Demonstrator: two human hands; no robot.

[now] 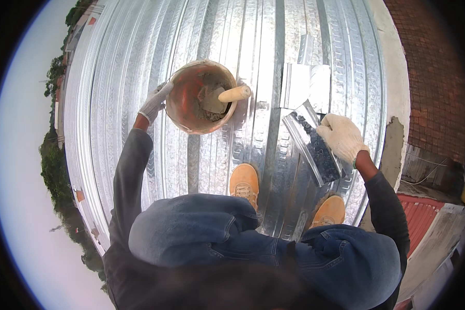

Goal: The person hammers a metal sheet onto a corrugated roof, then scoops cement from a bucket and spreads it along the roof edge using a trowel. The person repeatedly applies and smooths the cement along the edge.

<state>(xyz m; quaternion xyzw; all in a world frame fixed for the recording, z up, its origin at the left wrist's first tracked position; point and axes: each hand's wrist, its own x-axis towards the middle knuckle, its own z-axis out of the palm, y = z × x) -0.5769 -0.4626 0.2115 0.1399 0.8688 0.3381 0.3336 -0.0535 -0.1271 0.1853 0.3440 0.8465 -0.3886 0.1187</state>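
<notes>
- the bucket (183, 98) sits on the metal roof (124, 77), well in from its left edge, its mouth facing up toward you; the bent metal piece (315, 144) lies nearer the roof's right edge.
- your left hand (156, 103), gloved, is closed on the bucket's left rim. your right hand (342, 137), also gloved, curls at the metal piece's upper right edge; i cannot tell whether its fingers are clamped there.
- the bucket should be stiff and weighty low down, with the grey mix (207, 114) inside; hold the rim on opposite sides to keep it level.
- the metal piece looks light, springy and slippery, and its thin edges may cut; take it by a folded long side, gloves on.
- the bucket is reddish within, its rim pale and crusted. a trowel (235, 94) rests in it, wooden handle over the right rim.
- the metal piece is shiny and ridged along its left side, with dark mottling across its middle.
- just beyond it lies a flat metal sheet (315, 85).
- your tan shoes (244, 183) stand on the roof below the bucket and the metal piece.
- along the roof's right edge runs a concrete ledge (395, 67), then a tiled roof (431, 67); trees (59, 170) line the left.
</notes>
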